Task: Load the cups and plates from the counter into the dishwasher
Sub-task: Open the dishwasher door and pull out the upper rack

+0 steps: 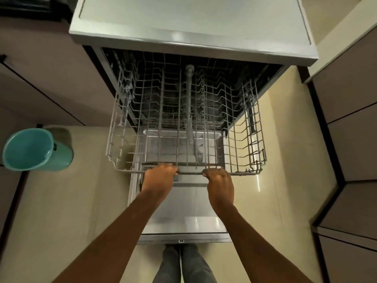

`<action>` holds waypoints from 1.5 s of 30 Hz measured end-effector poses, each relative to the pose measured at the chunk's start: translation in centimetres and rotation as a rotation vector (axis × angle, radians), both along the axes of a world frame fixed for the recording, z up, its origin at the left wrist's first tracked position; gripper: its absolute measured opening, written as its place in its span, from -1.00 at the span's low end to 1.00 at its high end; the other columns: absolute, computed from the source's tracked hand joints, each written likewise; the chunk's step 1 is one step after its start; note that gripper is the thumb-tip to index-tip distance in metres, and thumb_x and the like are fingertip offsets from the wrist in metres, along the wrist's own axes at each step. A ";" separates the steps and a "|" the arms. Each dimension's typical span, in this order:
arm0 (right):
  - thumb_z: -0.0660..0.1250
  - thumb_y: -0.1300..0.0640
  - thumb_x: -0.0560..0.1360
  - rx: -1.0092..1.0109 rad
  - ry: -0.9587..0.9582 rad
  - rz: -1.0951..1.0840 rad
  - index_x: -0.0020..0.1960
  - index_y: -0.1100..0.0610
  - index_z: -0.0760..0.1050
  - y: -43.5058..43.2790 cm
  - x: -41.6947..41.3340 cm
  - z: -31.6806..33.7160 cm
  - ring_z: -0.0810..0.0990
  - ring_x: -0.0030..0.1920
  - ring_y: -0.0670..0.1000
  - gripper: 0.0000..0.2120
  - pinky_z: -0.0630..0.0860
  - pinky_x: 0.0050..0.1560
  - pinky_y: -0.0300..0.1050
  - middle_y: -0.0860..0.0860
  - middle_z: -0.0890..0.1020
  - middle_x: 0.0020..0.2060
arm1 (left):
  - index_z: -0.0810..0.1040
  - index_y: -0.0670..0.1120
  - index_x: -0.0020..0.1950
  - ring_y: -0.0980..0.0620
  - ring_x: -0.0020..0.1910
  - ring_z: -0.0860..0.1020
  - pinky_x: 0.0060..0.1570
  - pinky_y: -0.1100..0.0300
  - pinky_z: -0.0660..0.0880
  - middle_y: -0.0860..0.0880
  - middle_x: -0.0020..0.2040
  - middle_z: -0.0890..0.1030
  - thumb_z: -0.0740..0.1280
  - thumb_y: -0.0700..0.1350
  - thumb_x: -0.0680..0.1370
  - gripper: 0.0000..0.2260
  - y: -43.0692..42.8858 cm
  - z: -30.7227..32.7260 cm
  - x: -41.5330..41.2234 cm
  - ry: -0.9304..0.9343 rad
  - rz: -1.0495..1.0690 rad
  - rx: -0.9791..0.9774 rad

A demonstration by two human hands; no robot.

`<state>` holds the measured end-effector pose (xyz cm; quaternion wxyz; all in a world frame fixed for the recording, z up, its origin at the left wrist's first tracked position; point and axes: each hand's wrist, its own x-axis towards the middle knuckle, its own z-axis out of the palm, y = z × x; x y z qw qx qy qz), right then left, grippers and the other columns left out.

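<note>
The dishwasher (pixel 193 37) stands open at 12 o'clock, its door (pixel 183 211) lowered flat toward the person. A wire rack (pixel 183 111) is drawn partly out over the door. Its front rail is gripped by both hands: the left hand (pixel 160 177) at about 7 o'clock of the rack, the right hand (pixel 219 182) at about 5 o'clock, each with fingers curled closed around the rail.

The rack is seen to be empty; no cup or plate is held in its tines. So the loading itself is judged as not yet begun, and only the preparation, the opening and the access to the rack, is in hand. All cups and plates remain to be brought.

The counter with the dishes is not shown in this view, so their number and place cannot be told. The lower part of the machine is dark behind the wires and hard to read. The fingertips are hidden under the rail. A teal bucket (pixel 36 150) stands on the floor at 9 o'clock, well apart.
</note>
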<state>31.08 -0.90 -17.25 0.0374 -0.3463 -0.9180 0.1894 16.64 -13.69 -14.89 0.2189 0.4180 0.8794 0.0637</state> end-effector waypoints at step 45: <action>0.19 0.08 0.62 -0.157 0.139 0.082 -0.02 0.09 0.54 -3.6 2.9 9.2 0.51 -0.15 -0.05 -0.83 0.49 -0.17 -0.18 -0.04 0.56 -0.18 | 0.44 -0.07 0.30 0.01 0.15 0.49 0.22 0.09 0.43 0.01 0.17 0.53 0.21 0.01 0.60 -0.70 -7.8 7.5 5.5 0.006 0.156 0.212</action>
